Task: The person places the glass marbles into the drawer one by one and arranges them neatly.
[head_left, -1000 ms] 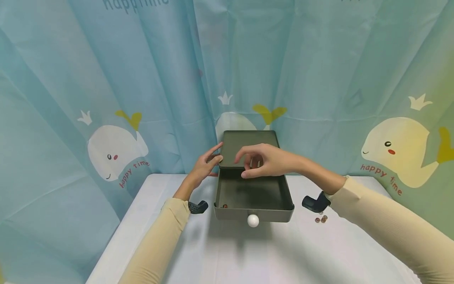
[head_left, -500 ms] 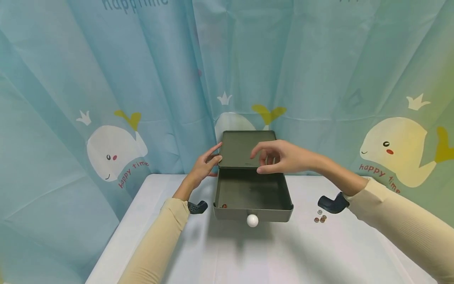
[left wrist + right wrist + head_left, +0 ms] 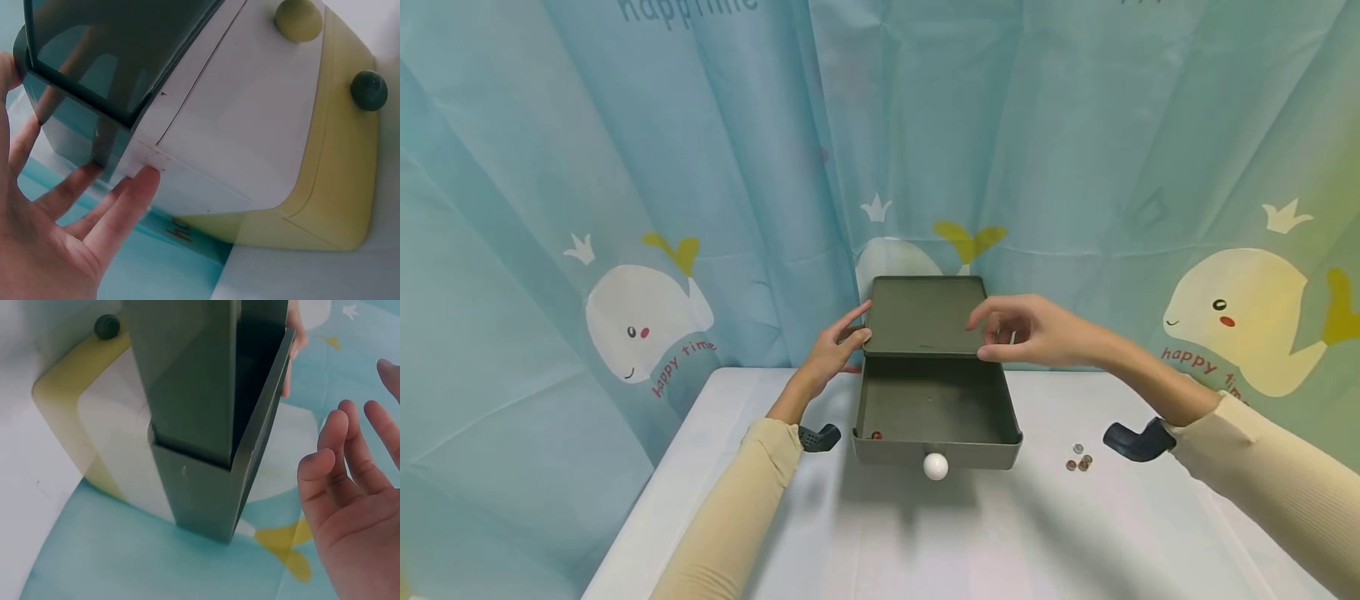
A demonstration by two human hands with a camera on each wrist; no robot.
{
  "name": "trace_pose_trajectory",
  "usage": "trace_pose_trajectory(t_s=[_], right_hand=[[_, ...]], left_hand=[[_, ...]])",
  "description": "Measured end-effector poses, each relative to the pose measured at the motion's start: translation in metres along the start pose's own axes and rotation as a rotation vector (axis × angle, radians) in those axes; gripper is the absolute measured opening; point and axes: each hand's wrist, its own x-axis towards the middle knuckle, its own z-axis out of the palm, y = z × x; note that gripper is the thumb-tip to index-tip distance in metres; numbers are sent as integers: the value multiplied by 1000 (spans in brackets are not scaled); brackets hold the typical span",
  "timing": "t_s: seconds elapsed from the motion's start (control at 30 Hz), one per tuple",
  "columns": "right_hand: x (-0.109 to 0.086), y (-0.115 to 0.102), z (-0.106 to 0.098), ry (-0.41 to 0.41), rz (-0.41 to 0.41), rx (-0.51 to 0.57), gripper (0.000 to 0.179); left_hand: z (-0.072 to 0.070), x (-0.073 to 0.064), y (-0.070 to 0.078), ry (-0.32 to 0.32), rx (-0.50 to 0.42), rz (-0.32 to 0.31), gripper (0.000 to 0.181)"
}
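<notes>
A dark green drawer point(image 3: 936, 412) stands pulled out from the top of a small stacked drawer unit point(image 3: 925, 312). A small copper-coloured coin point(image 3: 876, 435) lies in its front left corner; a round white knob point(image 3: 936, 467) is on the front. My left hand point(image 3: 829, 357) rests against the unit's left side, fingers spread, with the thumb at the top edge. In the left wrist view its fingertips point(image 3: 147, 177) touch the green and white tiers. Over the unit's right edge, my right hand point(image 3: 1037, 330) is raised with loosely bent fingers and nothing between them.
Several coins point(image 3: 1084, 466) lie on the white table point(image 3: 1037, 533) to the right of the drawer. Below the green tier come a white drawer point(image 3: 250, 106) and a yellow tier point(image 3: 347, 156) with a dark green knob point(image 3: 369, 90). A whale-print curtain point(image 3: 760, 167) hangs close behind.
My right hand has moved right, from over the middle of the drawer to the unit's right edge, uncovering the coins on the table. The left hand and drawer have stayed put.
</notes>
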Motion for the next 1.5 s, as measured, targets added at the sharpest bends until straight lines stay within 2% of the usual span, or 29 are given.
trace_pose_trajectory(t_s=[0.3, 0.77, 1.0, 1.1, 1.33, 1.5], right_hand=[[-24, 16, -8, 69, -8, 0, 25], [-52, 36, -10, 127, 24, -8, 28], [-67, 48, -9, 152, 58, -3, 27], [-75, 53, -8, 166, 89, 4, 27], [-91, 67, -5, 215, 141, -13, 25], [-102, 84, -1, 237, 169, -43, 24]], left_hand=[[0, -1, 0, 8, 3, 7, 60], [0, 1, -1, 7, 15, 2, 60], [0, 2, 1, 5, 7, -21, 61], [1, -1, 5, -3, 7, -33, 61], [6, -18, 32, -3, 21, -15, 61], [3, -5, 9, 12, 18, -4, 60]])
